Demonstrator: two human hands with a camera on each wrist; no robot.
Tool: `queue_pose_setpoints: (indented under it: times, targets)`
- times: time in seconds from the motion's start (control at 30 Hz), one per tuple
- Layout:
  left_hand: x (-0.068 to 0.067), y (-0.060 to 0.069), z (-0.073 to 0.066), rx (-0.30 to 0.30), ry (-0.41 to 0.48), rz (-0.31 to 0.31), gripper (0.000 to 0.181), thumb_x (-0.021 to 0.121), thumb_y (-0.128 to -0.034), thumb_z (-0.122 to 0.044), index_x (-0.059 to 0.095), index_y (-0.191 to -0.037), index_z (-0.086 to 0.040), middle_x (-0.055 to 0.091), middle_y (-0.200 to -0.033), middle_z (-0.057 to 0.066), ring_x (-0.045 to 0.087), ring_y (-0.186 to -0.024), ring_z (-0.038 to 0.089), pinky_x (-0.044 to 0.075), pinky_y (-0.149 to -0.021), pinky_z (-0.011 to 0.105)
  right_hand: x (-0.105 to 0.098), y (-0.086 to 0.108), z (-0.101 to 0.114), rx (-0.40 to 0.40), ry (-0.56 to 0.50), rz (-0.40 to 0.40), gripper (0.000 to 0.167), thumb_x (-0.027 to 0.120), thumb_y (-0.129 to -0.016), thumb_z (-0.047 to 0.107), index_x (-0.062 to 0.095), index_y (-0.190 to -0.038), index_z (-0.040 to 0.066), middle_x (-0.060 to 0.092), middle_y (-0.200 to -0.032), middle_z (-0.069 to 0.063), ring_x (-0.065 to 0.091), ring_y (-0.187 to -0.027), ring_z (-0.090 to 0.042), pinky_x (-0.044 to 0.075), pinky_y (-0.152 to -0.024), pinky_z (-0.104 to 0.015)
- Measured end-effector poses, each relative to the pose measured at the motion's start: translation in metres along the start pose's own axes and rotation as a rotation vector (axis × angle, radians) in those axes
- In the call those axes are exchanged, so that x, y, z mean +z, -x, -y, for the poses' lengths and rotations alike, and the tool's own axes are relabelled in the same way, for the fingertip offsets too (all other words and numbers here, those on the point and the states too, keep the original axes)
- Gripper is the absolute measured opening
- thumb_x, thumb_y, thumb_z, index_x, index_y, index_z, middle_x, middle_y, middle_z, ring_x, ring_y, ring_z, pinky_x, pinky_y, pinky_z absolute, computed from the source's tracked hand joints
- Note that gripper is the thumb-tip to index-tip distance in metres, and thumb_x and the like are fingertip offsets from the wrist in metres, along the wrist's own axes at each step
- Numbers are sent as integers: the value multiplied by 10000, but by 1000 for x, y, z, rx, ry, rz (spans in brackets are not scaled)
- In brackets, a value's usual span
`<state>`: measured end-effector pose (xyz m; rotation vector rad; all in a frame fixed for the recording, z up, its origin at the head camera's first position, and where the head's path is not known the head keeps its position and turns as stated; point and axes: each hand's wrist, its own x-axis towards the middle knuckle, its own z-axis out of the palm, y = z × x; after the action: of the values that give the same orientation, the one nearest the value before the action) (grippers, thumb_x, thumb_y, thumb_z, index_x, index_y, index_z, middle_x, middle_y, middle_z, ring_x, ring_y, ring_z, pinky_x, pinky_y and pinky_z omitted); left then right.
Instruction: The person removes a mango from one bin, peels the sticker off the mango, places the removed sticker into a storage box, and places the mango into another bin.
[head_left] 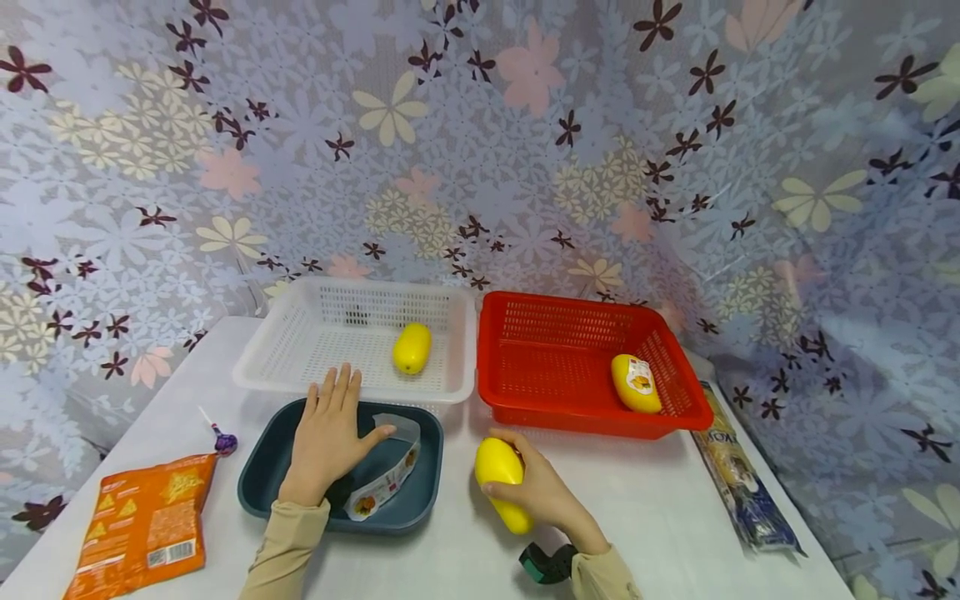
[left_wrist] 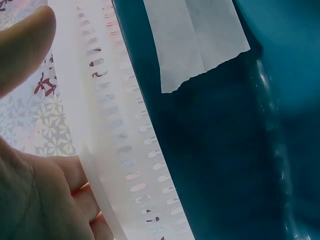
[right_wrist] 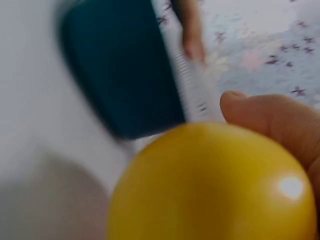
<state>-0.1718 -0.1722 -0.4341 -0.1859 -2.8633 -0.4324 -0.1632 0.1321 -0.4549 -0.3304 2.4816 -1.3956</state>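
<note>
My right hand [head_left: 536, 492] grips a yellow oval fruit [head_left: 498, 475] over the white table, in front of the red basket [head_left: 517, 408]. That same fruit [right_wrist: 210, 185] fills the lower part of the right wrist view. With fingers straight, my left hand [head_left: 330, 433] is over the dark teal tray [head_left: 412, 525], its fingertips by the near rim of the white basket [head_left: 277, 379]. A torn strip of stickers [head_left: 390, 479] lies curled in the tray; its plain white end [left_wrist: 200, 45] shows in the left wrist view. A second yellow fruit [head_left: 412, 347] lies in the white basket. Another, stickered yellow fruit [head_left: 636, 383] sits in the red one.
An orange snack bag [head_left: 142, 525] and a purple-wrapped lollipop [head_left: 223, 442] lie at the left of the table. A long printed packet [head_left: 742, 475] lies along the right edge. Behind the baskets hangs a flowered curtain [head_left: 480, 150].
</note>
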Motion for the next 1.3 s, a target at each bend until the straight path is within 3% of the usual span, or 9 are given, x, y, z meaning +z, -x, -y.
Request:
queue_pose_setpoints:
  times: [0.2, 0.57, 0.8, 1.03, 1.3]
  targets:
    - [1, 0, 0, 3, -8, -8, 970, 666, -846, -529, 260, -1488, 75, 210, -1575, 258, 178, -1466, 433, 120, -1190, 579, -14, -3, 24, -40, -93, 21, 730, 773, -806, 225, 394, -1431, 235, 491, -1336, -102, 503, -1045, -269, 488, -778, -398]
    - [2, 0, 1, 2, -2, -19, 992, 716, -818, -493, 257, -1489, 76, 201, -1576, 257, 169, -1468, 433, 123, -1187, 585, -24, -39, 63, -142, -167, -47, 721, 753, -828, 184, 386, -1448, 206, 476, -1389, -87, 506, -1108, -295, 483, -845, -368]
    - [2, 0, 2, -3, 5, -12, 994, 733, -812, -469, 251, -1493, 72, 181, -1582, 253, 166, -1468, 435, 115, -1187, 586, -21, -74, 88, -96, -223, -130, 695, 722, -853, 229, 373, -1455, 235, 450, -1429, -70, 485, -1171, -296, 480, -919, -403]
    - [3, 1, 2, -5, 9, -5, 1004, 734, -810, -470, 235, -1501, 62, 176, -1586, 247, 154, -1472, 430, 115, -1187, 587, -13, -104, 103, -74, -320, -147, 693, 698, -885, 229, 336, -1476, 213, 401, -1476, -83, 486, -1178, -317, 502, -917, -417]
    - [3, 0, 1, -2, 0, -14, 1015, 753, -794, -465, 244, -1501, 57, 188, -1586, 242, 161, -1474, 423, 119, -1188, 587, 1, -131, 115, -16, -319, -164, 693, 699, -882, 274, 335, -1467, 194, 407, -1462, -112, 502, -1164, -312, 486, -955, -433]
